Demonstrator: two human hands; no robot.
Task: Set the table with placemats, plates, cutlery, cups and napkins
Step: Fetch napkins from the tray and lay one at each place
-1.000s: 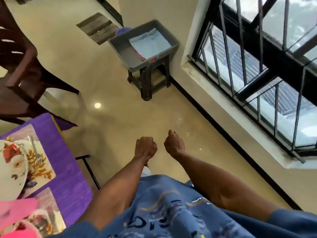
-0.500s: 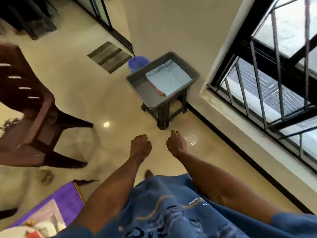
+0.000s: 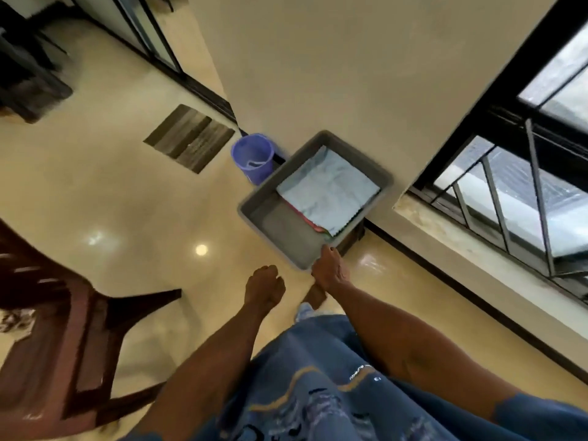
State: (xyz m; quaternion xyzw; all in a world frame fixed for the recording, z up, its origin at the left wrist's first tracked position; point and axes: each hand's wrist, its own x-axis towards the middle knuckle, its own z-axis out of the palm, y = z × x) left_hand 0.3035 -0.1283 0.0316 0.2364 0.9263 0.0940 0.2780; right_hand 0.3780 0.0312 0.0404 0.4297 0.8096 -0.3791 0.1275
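Head view: folded napkins (image 3: 329, 190) in grey tray (image 3: 280, 232), beyond both hands (image 3: 297, 281).

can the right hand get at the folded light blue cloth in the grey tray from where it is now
Probably yes. The right hand is at the near rim of the grey tray, which is open-topped, and the light blue cloth lies on top in the far half with nothing covering it. The reach across looks free.

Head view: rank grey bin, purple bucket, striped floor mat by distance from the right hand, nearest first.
From the right hand:
1. grey bin: just ahead, its near rim at the fingertips; whether they touch it, I cannot tell.
2. purple bucket: beyond the bin's far left corner, by the wall.
3. striped floor mat: farthest, left of the bucket.
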